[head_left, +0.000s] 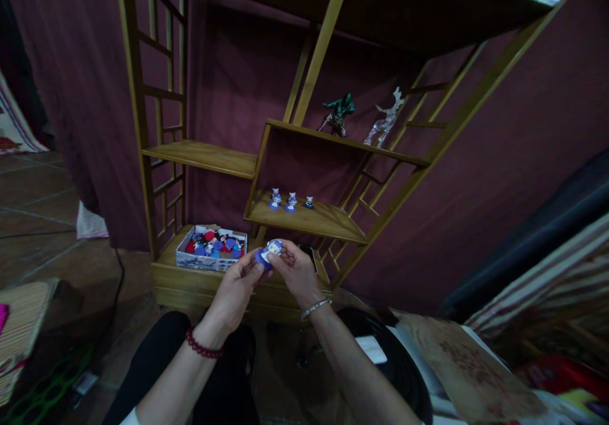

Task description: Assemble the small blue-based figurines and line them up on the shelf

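Between both hands is a small white and purple figurine [273, 248] on a round purple base. My left hand [242, 279] pinches the base side, and my right hand [295, 268] grips the figurine's body from the right. Behind them, several similar small figurines [291, 202] stand on the middle wooden shelf [314, 220]. To the left of my hands, a cardboard box [204, 261] full of red, blue, white and black figurines sits on the lowest shelf.
A dark green figure [339, 114] and a clear deer statue [386, 118] stand on the upper right shelf. A dark round stool [404, 365] bearing a white object [372, 349] is at lower right. One cable [118, 279] runs along the floor at left.
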`<state>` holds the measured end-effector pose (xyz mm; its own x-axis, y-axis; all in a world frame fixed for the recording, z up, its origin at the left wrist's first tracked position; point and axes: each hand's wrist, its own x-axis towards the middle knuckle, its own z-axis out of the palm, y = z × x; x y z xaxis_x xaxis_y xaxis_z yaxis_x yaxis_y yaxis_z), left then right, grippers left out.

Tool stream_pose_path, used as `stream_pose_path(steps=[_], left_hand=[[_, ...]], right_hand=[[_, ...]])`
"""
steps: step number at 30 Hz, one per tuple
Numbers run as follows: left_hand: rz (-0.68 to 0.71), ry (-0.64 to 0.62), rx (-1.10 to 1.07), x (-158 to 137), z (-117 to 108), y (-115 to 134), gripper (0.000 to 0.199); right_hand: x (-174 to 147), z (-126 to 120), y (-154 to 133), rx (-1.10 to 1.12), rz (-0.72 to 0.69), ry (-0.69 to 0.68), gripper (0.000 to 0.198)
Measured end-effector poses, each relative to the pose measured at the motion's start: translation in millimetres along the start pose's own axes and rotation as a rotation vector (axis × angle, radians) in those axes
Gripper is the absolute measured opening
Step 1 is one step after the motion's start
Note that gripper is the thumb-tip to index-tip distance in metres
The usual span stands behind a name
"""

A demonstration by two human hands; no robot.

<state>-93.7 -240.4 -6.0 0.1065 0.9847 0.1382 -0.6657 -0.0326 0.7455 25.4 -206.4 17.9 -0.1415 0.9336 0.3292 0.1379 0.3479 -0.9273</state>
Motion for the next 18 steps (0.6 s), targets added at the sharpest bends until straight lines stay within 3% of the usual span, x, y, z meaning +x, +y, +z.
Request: stream_pose_path(steps=[18], left_hand=[[-0.040, 0.026, -0.038, -13.7, -10.1, 1.1, 0.029]], right_hand=[[-3.7, -1.4, -23.4, -0.250, -0.056, -0.211, 0.024]])
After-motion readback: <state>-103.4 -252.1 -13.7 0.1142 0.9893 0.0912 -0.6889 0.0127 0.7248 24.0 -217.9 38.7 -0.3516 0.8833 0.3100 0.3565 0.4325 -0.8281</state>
